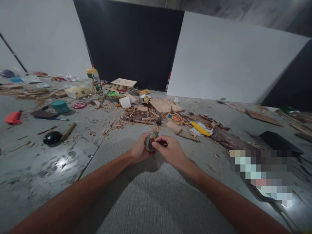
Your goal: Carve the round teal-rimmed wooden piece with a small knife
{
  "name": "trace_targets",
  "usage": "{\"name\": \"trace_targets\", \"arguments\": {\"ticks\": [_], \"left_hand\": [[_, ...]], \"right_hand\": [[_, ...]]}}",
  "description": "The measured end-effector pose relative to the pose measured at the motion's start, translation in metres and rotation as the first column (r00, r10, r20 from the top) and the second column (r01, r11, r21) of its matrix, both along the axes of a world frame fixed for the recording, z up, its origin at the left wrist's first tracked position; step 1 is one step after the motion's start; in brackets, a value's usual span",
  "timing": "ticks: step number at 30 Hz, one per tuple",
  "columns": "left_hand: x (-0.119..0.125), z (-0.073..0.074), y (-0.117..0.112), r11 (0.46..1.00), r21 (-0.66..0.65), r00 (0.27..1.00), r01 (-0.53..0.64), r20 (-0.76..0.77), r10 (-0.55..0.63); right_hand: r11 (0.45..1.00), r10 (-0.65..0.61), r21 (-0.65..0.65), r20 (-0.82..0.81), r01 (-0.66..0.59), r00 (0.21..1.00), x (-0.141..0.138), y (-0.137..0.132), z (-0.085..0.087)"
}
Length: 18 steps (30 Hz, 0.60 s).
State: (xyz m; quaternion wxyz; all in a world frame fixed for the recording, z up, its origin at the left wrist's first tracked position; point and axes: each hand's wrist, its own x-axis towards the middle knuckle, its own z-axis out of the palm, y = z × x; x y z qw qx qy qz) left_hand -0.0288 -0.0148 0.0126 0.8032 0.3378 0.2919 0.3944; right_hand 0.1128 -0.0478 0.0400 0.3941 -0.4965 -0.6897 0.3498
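My left hand (139,150) is wrapped round the side of a small round brown object with a teal band (149,140), just above the floor. From the right, my right hand (172,150) reaches to its face with thumb and forefinger pinched together. Whether anything sits in that pinch is too small to make out. The lower part of the round object is hidden behind my fingers. Just beyond both hands lie wood shavings (126,121) and a thin wooden stick (143,122).
Wood scraps and a flat board (165,105) spread ahead. A yellow strip (201,128) lies to the right, near a dark bag-like piece (229,138). On the left are a black dome (52,138), a teal lid (60,106) and a bottle (95,81). White panels (226,58) stand behind.
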Motion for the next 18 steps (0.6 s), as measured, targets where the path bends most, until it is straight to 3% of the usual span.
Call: {"name": "trace_targets", "arguments": {"ticks": [6,18], "left_hand": [[0.004,0.0,-0.001,0.997,0.079,1.0,-0.006,-0.007,0.006],[0.004,-0.019,0.005,0.985,0.17,0.998,-0.043,-0.044,0.051]], "right_hand": [[0.997,-0.032,0.076,0.091,0.025,0.995,-0.003,0.003,0.008],[0.999,-0.031,0.028,0.048,0.029,0.998,-0.002,0.003,-0.002]]}}
